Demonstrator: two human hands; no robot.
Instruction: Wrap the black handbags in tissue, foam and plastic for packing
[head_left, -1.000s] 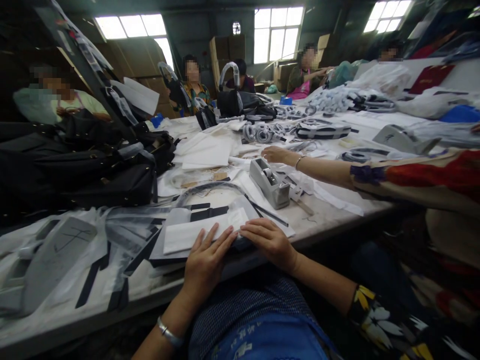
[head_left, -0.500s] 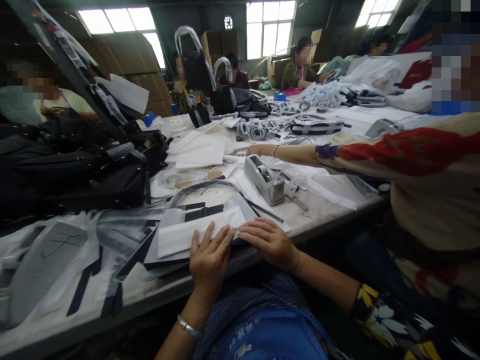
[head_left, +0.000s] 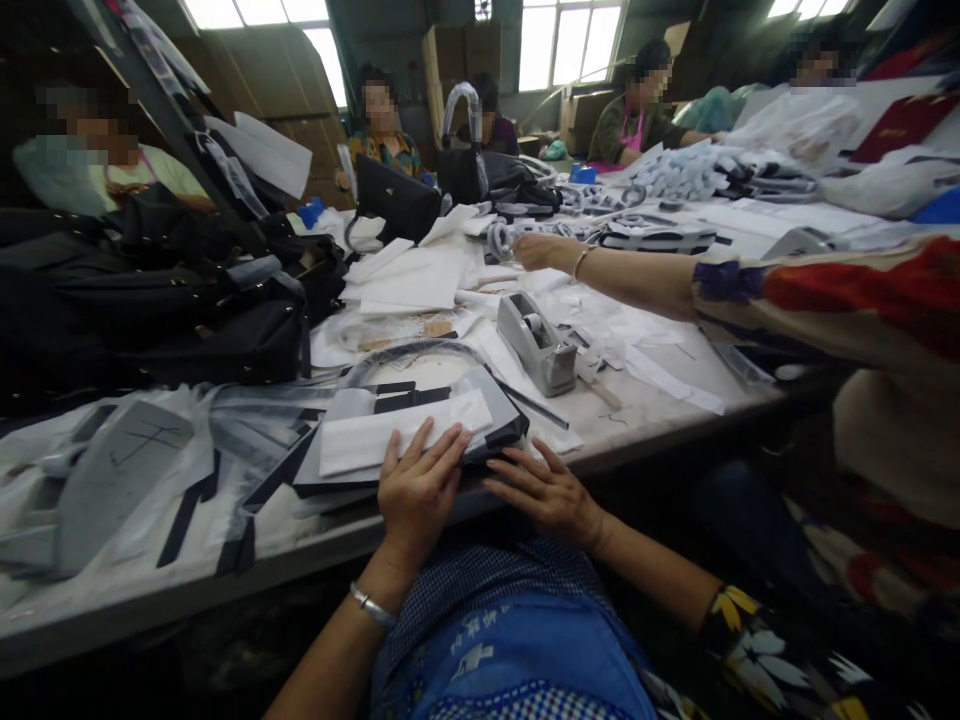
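Since half a second ago the right hand (head_left: 551, 492) has slid off the sheet (head_left: 375, 441) and back to the table (head_left: 660, 415) edge. The left hand (head_left: 420, 488) stays pressed on the sheet. The panel (head_left: 504, 428) under the sheet now shows its dark right corner clear of both hands. A co-worker's hand (head_left: 535, 250) has moved away from the dispenser (head_left: 537, 345) and reaches toward 12 o'clock, up to the grey coils (head_left: 501, 238).

The sheet lies at the near table edge, at 12 o'clock of the left hand. Its long axis runs roughly from 9 to 3 o'clock, the right end tipped slightly toward 2.

The left hand is flat, fingers straight and together, holding the sheet down without gripping it. The right hand is released, fingers spread, at 5 o'clock of the panel's corner. Whether its fingertips touch the panel cannot be told.

The sheet is white, soft-looking and rectangular. The panel is thin, stiff and dark, with rounded corners. The dispenser is a grey wedge-shaped block. Black bags (head_left: 187, 330) with a dull leather-like sheen are heaped at 10 o'clock.
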